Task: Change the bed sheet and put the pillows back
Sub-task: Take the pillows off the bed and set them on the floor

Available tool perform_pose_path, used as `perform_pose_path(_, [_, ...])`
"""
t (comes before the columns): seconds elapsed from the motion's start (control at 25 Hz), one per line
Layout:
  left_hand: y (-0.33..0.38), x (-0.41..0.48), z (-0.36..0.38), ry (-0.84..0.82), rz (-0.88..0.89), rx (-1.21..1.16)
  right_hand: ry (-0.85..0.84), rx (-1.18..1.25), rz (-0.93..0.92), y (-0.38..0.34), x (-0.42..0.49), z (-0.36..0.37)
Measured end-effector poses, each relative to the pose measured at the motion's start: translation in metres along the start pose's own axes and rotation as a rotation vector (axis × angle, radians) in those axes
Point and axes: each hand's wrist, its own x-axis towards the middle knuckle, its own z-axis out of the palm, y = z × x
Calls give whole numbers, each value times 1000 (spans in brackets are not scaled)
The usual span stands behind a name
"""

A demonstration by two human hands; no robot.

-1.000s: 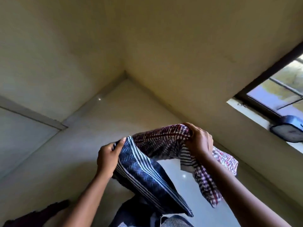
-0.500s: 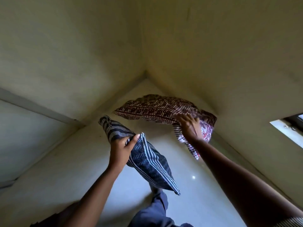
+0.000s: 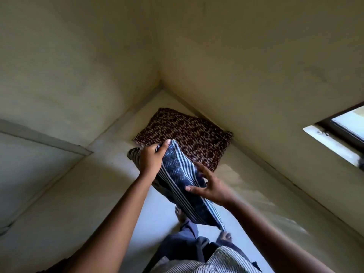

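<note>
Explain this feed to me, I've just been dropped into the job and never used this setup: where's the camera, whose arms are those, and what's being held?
There is no machine here. A person wears one wide-angle camera on the head, looking down, so both arms come in from the bottom of the picture. The left hand grips the upper end of the blue striped pillow. The right hand lies against that pillow's side, fingers spread. The brown patterned pillow lies flat on the pale surface in the corner where two walls meet, and nobody holds it. The person's bare feet show below the striped pillow, and a window is at the right.
</note>
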Motion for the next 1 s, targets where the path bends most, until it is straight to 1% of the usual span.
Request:
perform_pose_path(0.08, [11, -5, 12, -19, -19, 25, -24, -178, 32, 7, 1, 13])
perform_pose_path(0.16, [24, -11, 27, -4, -31, 64, 85, -352, 47, 9, 7, 14])
perform_pose_path(0.2, [29, -13, 32, 19, -38, 47, 143, -413, 43, 11, 12, 10])
perform_pose_path(0.28, [35, -9, 37, 59, 2, 30, 183, -425, 58, 14, 19, -2])
perform_pose_path(0.36, [28, -8, 40, 23, 2, 19, 192, -346, 92, 16, 23, -11])
perform_pose_path(0.4, [17, -11, 42, -1, -31, -32, 203, -284, 106, 20, 24, -13])
perform_pose_path(0.44, [5, -18, 45, -15, -113, -127, 219, -205, 122, 24, 26, -15])
perform_pose_path(0.48, [-5, -30, 47, -14, -256, -237, 233, -105, 153, 29, 27, -17])
perform_pose_path(0.52, [-19, -44, 53, -5, -421, -334, 252, 14, 185, 33, 29, -20])
perform_pose_path(0.6, [-43, -76, 64, -2, -779, -411, 306, 306, 252, 37, 31, -28])
perform_pose_path(0.68, [-59, -100, 78, -95, -1112, -449, 345, 573, 277, 39, 33, -39])
perform_pose_path(0.72, [-65, -112, 88, -187, -1246, -591, 346, 680, 286, 40, 32, -45])
perform_pose_path(0.76, [-71, -121, 103, -280, -1297, -817, 338, 775, 295, 42, 29, -50])
perform_pose_path(0.8, [-76, -128, 117, -372, -1237, -1059, 324, 854, 302, 46, 25, -55])
perform_pose_path(0.84, [-80, -132, 132, -363, -1105, -1229, 309, 917, 302, 50, 23, -58])
perform_pose_path(0.88, [-78, -132, 144, -332, -973, -1315, 299, 961, 305, 54, 21, -61])
perform_pose_path(1.0, [-67, -103, 149, -50, -658, -1187, 276, 1059, 304, 47, 38, -68])
